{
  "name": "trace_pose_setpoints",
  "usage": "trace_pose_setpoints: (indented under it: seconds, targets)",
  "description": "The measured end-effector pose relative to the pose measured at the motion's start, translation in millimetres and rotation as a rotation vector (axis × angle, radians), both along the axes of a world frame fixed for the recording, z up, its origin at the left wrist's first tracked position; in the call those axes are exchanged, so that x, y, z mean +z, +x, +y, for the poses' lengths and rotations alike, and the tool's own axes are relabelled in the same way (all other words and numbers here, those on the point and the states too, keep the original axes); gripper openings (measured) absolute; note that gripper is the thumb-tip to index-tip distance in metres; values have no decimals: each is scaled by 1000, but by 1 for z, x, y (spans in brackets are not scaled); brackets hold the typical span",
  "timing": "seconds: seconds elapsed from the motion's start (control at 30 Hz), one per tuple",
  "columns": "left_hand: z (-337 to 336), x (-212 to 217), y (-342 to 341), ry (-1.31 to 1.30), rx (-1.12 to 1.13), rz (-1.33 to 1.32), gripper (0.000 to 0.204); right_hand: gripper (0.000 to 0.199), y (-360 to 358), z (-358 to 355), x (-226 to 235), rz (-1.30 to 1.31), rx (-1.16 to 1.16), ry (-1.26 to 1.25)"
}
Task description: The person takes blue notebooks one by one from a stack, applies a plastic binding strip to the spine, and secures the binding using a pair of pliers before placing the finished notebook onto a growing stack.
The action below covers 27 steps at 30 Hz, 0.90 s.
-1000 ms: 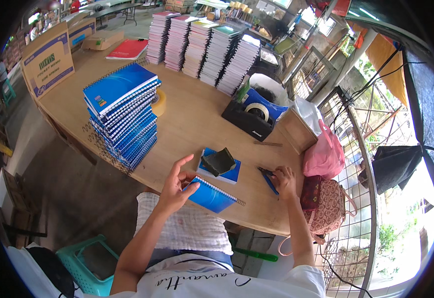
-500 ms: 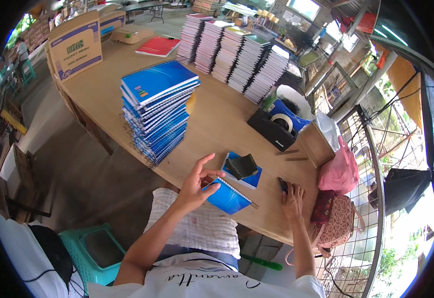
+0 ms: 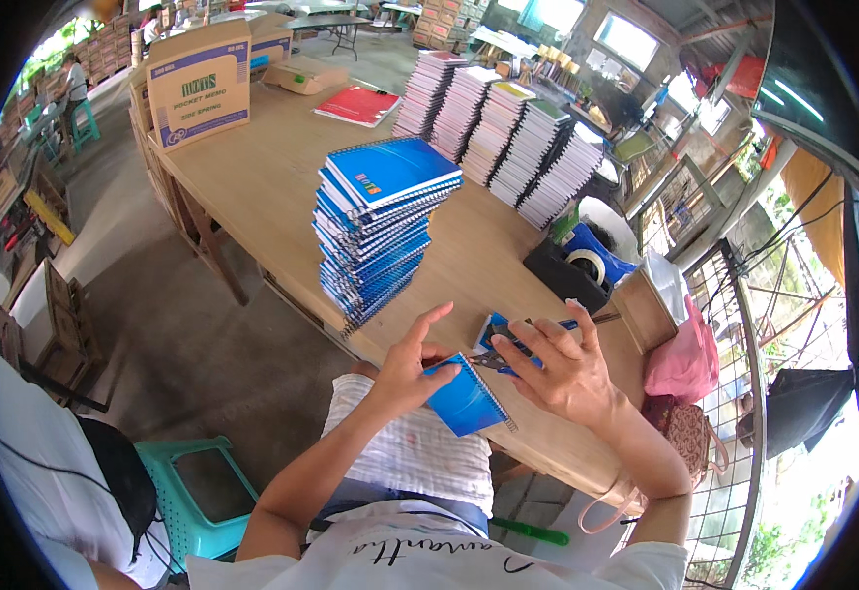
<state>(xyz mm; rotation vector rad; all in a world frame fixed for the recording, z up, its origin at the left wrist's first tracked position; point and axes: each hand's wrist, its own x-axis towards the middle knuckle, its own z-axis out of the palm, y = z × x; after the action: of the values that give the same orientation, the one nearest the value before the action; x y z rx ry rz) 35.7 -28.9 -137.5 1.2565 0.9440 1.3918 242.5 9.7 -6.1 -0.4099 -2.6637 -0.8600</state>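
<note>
My left hand (image 3: 405, 379) grips a small blue spiral notebook (image 3: 464, 401) by its upper left corner, thumb on the cover, index finger raised. The notebook is tilted at the table's front edge, its wire coil facing right. A pair of pliers (image 3: 489, 362) is in my right hand (image 3: 572, 372), palm turned up and fingers partly spread around the handles. Its metal jaws are at the upper end of the coil; whether they touch the wire I cannot tell. Behind my right hand, another blue notebook (image 3: 488, 326) and a dark block on it are mostly hidden.
A tall stack of blue spiral notebooks (image 3: 390, 187) stands on the wooden table (image 3: 282, 211). Several notebook stacks (image 3: 518, 133) line the far side. A black tape dispenser (image 3: 567, 270), pink bag (image 3: 683, 359) and patterned bag (image 3: 687, 433) are at right. A cardboard box (image 3: 200, 93) stands far left.
My right hand has lifted the pliers off the table and brought them left to the notebook's coil. My left hand still holds the notebook. The view has shifted, moving the scene rightward.
</note>
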Motion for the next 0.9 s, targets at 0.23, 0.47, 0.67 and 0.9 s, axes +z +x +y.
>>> trace_pose_setpoints:
  seconds: [0.23, 0.47, 0.67, 0.9]
  targets:
    - [-9, 10, -13, 28, 41, 39, 83, 40, -21, -1, 12, -163, 116, 203]
    - [-19, 13, -7, 159, 226, 242, 82, 38, -21, -14, 6, -91, -317, -646]
    - [-28, 73, -30, 399, 427, 121, 44, 29, 4, -19, 27, 548, -86, -379]
    - [41, 217, -112, 575, 653, 112, 17, 30, 86, -8, -42, 682, -432, -447]
